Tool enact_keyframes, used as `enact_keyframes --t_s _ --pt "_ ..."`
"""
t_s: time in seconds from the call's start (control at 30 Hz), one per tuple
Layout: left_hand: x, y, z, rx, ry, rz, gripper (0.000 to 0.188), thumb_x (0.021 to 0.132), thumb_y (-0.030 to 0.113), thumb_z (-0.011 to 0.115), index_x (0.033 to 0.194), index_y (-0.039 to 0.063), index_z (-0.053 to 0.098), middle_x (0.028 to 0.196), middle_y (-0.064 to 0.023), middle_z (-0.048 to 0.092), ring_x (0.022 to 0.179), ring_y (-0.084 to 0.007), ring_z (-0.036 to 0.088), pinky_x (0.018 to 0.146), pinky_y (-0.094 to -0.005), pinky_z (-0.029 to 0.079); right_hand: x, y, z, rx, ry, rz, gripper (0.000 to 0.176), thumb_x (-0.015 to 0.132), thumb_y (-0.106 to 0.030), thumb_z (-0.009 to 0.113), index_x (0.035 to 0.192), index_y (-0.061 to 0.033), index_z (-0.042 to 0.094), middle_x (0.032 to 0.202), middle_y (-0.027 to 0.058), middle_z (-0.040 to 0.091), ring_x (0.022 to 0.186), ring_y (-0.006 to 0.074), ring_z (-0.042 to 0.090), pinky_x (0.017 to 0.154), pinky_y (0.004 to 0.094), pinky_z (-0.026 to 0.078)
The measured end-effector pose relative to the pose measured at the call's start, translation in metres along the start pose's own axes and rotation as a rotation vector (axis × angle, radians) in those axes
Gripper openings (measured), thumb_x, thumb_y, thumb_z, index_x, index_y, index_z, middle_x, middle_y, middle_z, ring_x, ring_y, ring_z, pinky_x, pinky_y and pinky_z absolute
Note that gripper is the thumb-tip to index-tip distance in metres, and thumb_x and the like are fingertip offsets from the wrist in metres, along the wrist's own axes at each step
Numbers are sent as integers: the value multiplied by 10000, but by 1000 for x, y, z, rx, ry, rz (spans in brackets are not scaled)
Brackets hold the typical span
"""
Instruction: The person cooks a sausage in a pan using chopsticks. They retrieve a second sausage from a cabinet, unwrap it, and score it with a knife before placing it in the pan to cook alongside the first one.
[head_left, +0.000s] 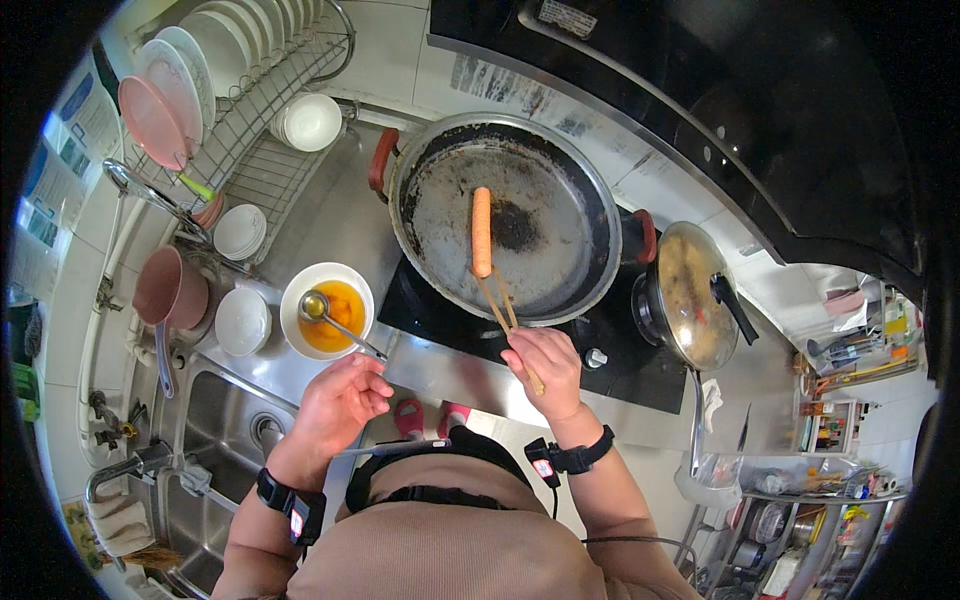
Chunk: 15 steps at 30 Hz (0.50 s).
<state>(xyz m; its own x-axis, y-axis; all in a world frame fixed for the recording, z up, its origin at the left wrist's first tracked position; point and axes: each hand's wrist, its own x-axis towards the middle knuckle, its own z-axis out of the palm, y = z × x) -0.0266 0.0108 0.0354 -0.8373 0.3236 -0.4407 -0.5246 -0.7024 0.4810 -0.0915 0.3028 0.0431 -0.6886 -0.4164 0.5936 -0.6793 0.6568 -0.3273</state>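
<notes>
My right hand holds a pair of wooden chopsticks, their tips at the lower end of a scored sausage. The sausage lies in a large, worn frying pan with red handles. Fingers loosely curled, my left hand is just below a white bowl of yellow-orange liquid that looks like beaten egg. A metal ladle rests in that bowl, its handle end beside my left fingertips; whether they touch it, I cannot tell.
The pan stands on a black cooktop. To its right is a lidded pan. At left are a small white bowl, a pink saucepan, a sink and a dish rack with plates. A black range hood hangs at upper right.
</notes>
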Motion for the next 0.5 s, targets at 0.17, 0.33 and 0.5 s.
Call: enact_keyframes --t_s 0.17,0.33,0.5 --pt "0 0 -1 1 -1 3 242 947 251 491 985 37 596 805 -81 647 753 -174 618 702 -304 491 6 22 -4 -61 68 62 143 755 -137 723 829 -33 660 869 100 664 768 279 638 711 358 518" --pt "-1 1 -3 -4 27 14 253 955 257 482 981 32 595 796 -74 642 754 -172 617 695 -307 486 11 56 -21 -118 173 237 119 816 -137 675 841 -21 669 863 123 672 816 295 641 743 366 508" --pt "0 1 -4 -18 10 14 252 957 250 479 987 28 595 802 -76 645 748 -174 619 696 -307 489 7 66 -29 -26 316 457 116 849 -106 646 869 7 662 877 126 673 825 274 644 777 341 500"
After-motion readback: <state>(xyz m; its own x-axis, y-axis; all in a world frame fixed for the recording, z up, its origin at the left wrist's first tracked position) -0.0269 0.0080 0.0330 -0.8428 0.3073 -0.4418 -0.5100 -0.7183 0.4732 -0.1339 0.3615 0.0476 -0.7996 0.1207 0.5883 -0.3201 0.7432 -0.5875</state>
